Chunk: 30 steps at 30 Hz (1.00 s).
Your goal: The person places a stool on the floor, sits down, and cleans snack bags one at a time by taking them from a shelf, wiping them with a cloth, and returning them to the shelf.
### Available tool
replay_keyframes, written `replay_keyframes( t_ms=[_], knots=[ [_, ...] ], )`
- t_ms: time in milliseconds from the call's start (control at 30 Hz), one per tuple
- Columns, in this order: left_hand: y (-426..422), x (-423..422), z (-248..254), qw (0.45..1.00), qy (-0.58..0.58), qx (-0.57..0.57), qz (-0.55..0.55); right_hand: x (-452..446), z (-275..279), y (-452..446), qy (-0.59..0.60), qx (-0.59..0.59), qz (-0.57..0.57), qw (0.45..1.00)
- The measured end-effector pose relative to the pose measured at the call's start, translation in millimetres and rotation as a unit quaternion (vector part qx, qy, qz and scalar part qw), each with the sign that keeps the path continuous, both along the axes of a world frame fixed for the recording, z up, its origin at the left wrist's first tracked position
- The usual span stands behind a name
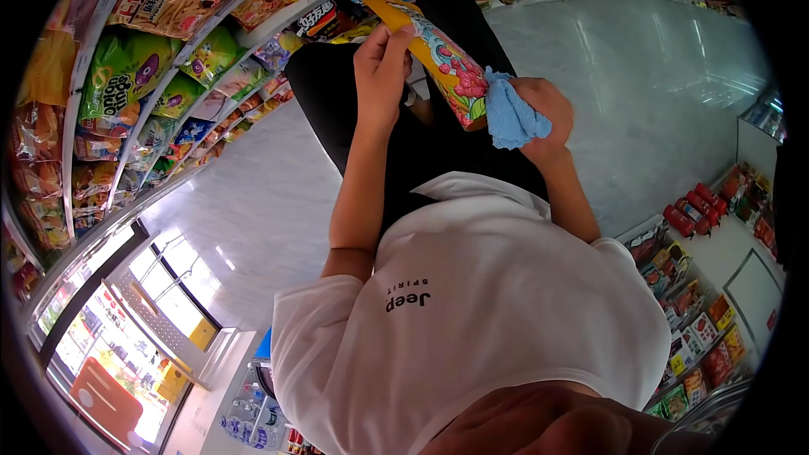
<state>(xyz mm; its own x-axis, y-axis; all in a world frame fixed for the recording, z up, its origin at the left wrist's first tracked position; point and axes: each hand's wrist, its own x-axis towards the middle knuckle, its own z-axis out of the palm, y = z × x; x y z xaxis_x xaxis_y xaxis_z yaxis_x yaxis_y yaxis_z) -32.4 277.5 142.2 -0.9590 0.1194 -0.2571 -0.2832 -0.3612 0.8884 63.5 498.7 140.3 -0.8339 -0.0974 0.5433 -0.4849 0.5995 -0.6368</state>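
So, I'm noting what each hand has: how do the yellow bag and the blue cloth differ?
The yellow bag carries a colourful print, while the blue cloth looks plain. The bag is long and stretched out; the cloth is shorter and bunched up. The left hand grips the bag, the right hand the cloth. Both are held above the dark trousers.

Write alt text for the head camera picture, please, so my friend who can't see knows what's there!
A person's left hand holds a yellow packet printed with pink fruit, while the right hand holds a blue cloth at its near end. Shelved snack bags fill the upper left.
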Motion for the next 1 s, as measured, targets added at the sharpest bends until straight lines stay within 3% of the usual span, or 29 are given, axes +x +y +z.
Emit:
replay_keyframes(
  t_ms=[100,200,267,300,367,433,500,600,667,833,1000],
  knots=[
    [-7,0,-8,0.998,-0.006,0.069,0.010,6,-10,-13,-0.086,-0.211,-0.044,0.973],
    [-16,1,-24,0.986,-0.045,0.160,0.021,4,-10,-15,-0.094,-0.210,-0.135,0.964],
    [-4,11,-43,0.977,-0.091,0.125,0.147,3,-6,-13,-0.131,-0.230,-0.192,0.945],
    [0,15,-54,0.966,-0.113,0.107,0.208,2,-8,-12,-0.138,-0.295,-0.201,0.924],
    [-6,27,-75,0.973,-0.141,0.176,0.037,0,-16,-9,-0.152,-0.422,-0.217,0.867],
    [4,39,-81,0.932,-0.196,0.299,-0.056,0,-16,-11,-0.170,-0.524,-0.196,0.811],
    [22,50,-60,0.915,-0.160,0.357,-0.096,1,-10,-14,-0.197,-0.620,-0.154,0.744],
    [28,56,-66,0.897,-0.171,0.389,-0.120,1,-5,-27,-0.217,-0.670,-0.150,0.694],
    [29,53,-68,0.870,-0.209,0.435,-0.095,6,-7,-31,-0.229,-0.665,-0.132,0.699],
    [26,46,-57,0.872,-0.253,0.416,-0.039,29,-18,-37,-0.314,-0.580,-0.144,0.738],
    [24,49,-68,0.875,-0.261,0.406,-0.033,35,-20,-31,-0.343,-0.571,-0.136,0.733]
  ],
)
